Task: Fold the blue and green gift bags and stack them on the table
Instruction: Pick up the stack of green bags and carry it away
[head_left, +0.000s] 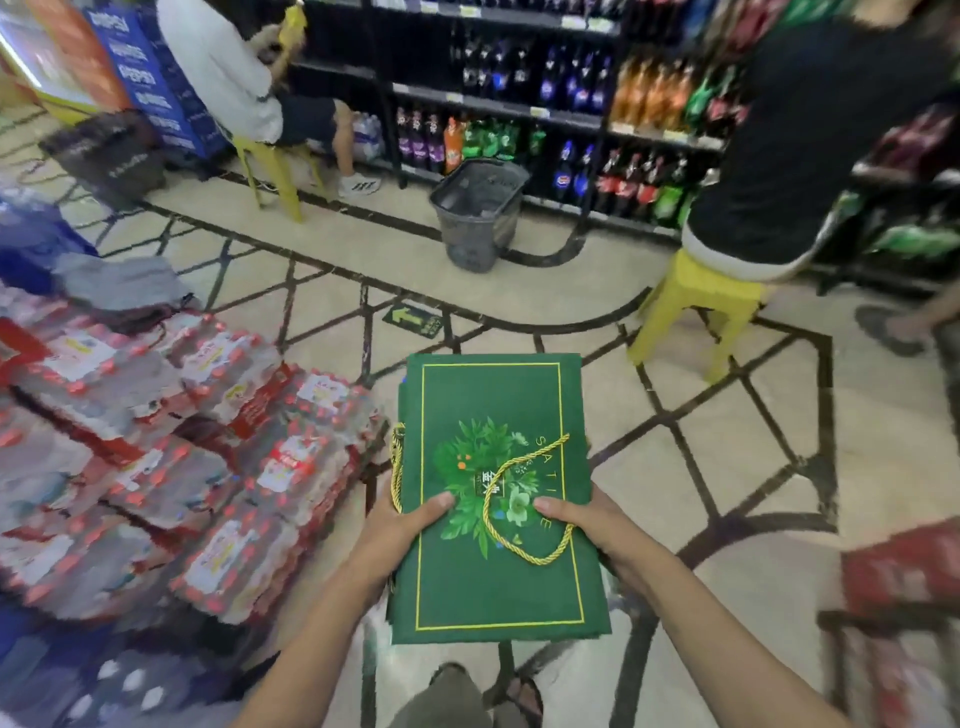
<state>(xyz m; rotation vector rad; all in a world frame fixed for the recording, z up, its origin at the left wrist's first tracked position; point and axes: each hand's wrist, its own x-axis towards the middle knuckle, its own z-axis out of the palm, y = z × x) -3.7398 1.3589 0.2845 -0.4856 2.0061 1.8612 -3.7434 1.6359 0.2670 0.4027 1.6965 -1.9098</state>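
A flat stack of folded green gift bags (493, 415) with a yellow border, a leaf print and gold rope handles is held level in front of me, above the floor. My left hand (402, 525) grips its left edge, thumb on top. On the right edge, my right hand (587, 522) grips the same way, thumb on the print. One rope handle lies looped on the top bag; another hangs at the left edge. No blue bag and no table are in view.
Shrink-wrapped packs of bottles (208, 457) are piled at my left. A grey basket (480, 213) stands by the drink shelves (545, 104) ahead. Two people sit on yellow stools (691, 312), one far left, one right. Red crates (904, 571) sit at the right.
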